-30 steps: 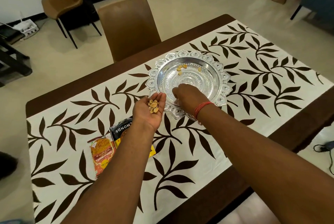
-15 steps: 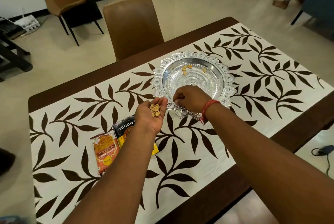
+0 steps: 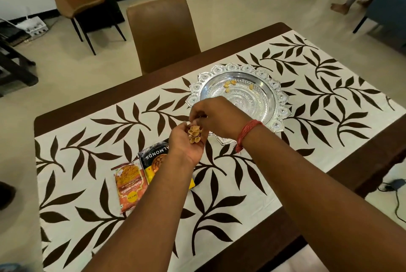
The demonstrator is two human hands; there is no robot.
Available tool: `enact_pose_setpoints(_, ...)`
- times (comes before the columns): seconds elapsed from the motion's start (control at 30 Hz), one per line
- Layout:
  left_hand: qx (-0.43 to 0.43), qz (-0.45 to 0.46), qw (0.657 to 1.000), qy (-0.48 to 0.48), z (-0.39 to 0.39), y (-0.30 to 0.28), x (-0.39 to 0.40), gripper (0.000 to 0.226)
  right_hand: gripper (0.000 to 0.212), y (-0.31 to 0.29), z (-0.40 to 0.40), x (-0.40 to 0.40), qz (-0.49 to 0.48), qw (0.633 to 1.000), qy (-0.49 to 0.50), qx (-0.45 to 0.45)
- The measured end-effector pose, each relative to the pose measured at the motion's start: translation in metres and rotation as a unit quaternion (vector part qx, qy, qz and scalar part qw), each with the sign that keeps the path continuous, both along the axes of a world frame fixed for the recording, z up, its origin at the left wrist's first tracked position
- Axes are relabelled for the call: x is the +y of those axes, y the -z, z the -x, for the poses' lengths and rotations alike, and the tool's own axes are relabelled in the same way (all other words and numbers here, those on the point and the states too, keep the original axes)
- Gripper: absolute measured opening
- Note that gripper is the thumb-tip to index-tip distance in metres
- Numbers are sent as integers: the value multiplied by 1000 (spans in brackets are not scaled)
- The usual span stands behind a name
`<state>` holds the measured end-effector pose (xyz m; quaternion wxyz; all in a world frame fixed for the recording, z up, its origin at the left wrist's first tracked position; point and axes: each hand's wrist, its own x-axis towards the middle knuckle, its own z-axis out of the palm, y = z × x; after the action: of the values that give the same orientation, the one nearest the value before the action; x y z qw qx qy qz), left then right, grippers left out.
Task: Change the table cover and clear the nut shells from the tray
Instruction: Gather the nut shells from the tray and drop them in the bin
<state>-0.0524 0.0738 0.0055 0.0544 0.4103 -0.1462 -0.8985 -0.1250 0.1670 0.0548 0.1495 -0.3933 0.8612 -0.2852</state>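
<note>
Four tan nut shells (image 3: pixel 230 84) left in the ornate silver tray (image 3: pixel 279 93); your left hand (image 3: pixel 186 144) cups a pile, your right hand (image 3: pixel 216 115) pinches above it.

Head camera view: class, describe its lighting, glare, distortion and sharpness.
Head view: soft, even room light, only faint shadows on the white leaf-patterned table cover; bright glare patches on the ornate silver tray; wide-angle bending curves the dark wooden table's edge; tan nut shells in the left hand are sharp, and the right hand is slightly soft.
</note>
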Motion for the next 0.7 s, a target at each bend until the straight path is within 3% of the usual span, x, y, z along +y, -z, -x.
enact_pose_setpoints(0.07, 7, -10, 1000, -3, 0, -1, -3, 38, 16, 0, 13, -2, -3, 999, 19, 25)
enact_pose_setpoints(0.13, 9, -18, 1000, -8, 0, -1, -8, 40, 17, 10, 41, 7, -9, 992, 104, 65)
enact_pose_setpoints(0.3, 1, -14, 1000, -15, -4, 2, -16, 40, 47, 58, 113, 46, -218, 938, 261, 75)
enact_pose_setpoints(0.37, -4, -10, 1000, -13, -5, 5, -15, 38, 52, 68, 121, 44, -237, 924, 283, 102)
enact_pose_setpoints(0.57, -14, 2, 1000, -14, -7, 9, -13, 38, 51, 69, 118, 7, -253, 940, 169, 154)
enact_pose_setpoints(0.7, -14, 0, 1000, -16, -7, 8, -13, 38, 45, 71, 100, 5, -212, 955, 98, 181)
